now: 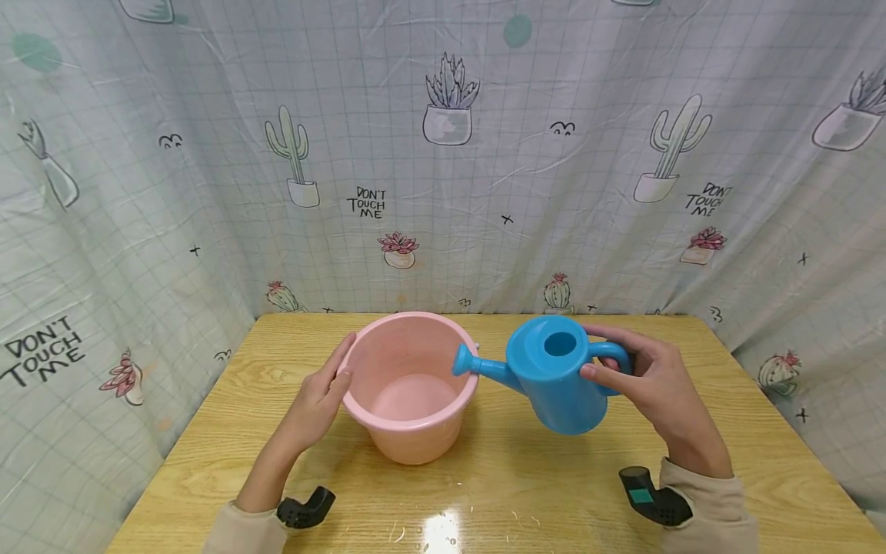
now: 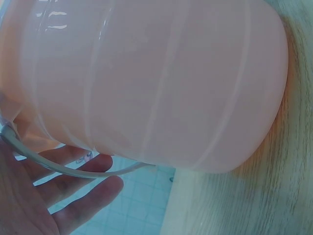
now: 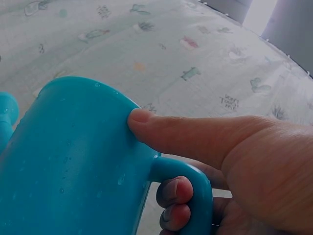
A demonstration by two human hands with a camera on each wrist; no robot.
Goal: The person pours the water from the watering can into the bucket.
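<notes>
A pink plastic bucket [image 1: 415,442] stands on the table, its mouth facing up. My left hand [image 1: 321,396] holds its left rim, thumb over the edge and fingers along the outside. In the left wrist view, the bucket's thin bail handle [image 2: 63,169] crosses those fingers. My right hand [image 1: 640,369] grips a blue watering can [image 1: 564,396] by its loop handle [image 3: 200,196], with the thumb pressed on the can's upper side. The can's spout [image 1: 487,369] points left, its flared tip over the bucket's right rim. Water drops cling to the can's wall.
The wooden table [image 1: 242,431] carries scattered water drops near its front edge. A patterned curtain [image 1: 498,192] hangs behind and along both sides. Black wrist-worn devices [image 1: 654,500] sit at both sleeve cuffs.
</notes>
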